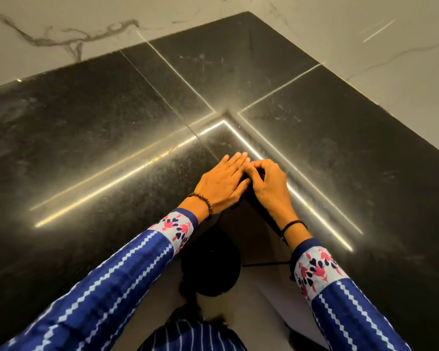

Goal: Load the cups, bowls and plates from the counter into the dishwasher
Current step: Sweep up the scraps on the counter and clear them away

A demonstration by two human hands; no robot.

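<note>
cups, bowls, plates: none in view, so where they stand cannot be told.
dishwasher: not in view.
handling: judging from the task alone, such dishes are likely stiff, brittle and slick if wet. Plates and bowls are probably heavier than cups. A knock on a stone edge could chip them.
hold: a cup is probably best taken round its body or by its handle, a bowl under its rim with the thumb over it, and a plate by opposite edges. A stack likely calls for both hands.
left hand [221, 184]: lies flat, palm down, fingers straight and together, at the inner corner of the counter [112, 122]. It holds nothing.
right hand [270, 184]: just to the right, touching the left hand's fingertips. Its fingers are curled; whether they pinch anything cannot be told.
counter: dark polished stone, L-shaped, running left, far and right around the person. It is scuffed and dusty, with bright light lines [127, 178] reflected across it.
wrists: bead bracelet [203, 201] on the left, black band [292, 225] on the right.
sleeves [127, 269]: blue with white zigzag stripes and patterned cuffs.
wall [61, 21]: pale marble with grey veins, behind the counter at far left and far right.
floor [259, 287]: pale, near, between the arms.
writing: none legible; no brand or label shows.
</note>
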